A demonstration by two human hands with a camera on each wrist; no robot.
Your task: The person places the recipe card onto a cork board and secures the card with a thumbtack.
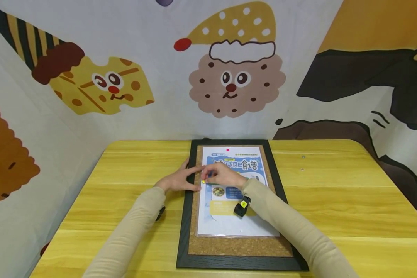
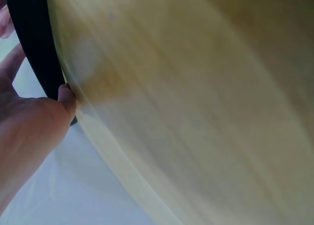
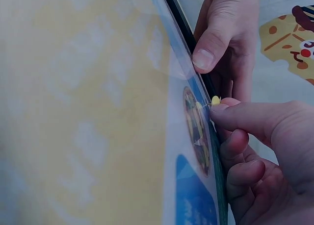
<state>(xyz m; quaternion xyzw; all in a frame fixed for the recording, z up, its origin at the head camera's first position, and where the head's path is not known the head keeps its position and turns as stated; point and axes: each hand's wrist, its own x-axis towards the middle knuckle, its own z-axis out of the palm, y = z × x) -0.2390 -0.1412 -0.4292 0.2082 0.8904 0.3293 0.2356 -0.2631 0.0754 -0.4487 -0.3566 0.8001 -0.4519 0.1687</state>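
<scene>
A corkboard (image 1: 239,247) in a black frame lies on the table with a printed poster (image 1: 238,226) on it. The poster, in a clear glossy cover, has a red pushpin (image 1: 227,150) at its top middle. Near the poster's left edge, my right hand (image 1: 226,175) pinches a yellow pushpin (image 3: 216,101) between thumb and finger; its thin metal point shows in the right wrist view. My left hand (image 1: 177,180) reaches across the left frame bar, fingers spread, its thumb (image 3: 205,58) at the poster's edge. In the left wrist view, one fingertip (image 2: 66,95) touches the black frame.
The yellow wood-grain table (image 1: 333,216) extends on both sides of the board. Two small silvery dots (image 1: 303,157) show on its right side. Behind stands a white cloth backdrop (image 1: 170,77) printed with cartoon food. Each wrist wears a black strap (image 1: 242,207).
</scene>
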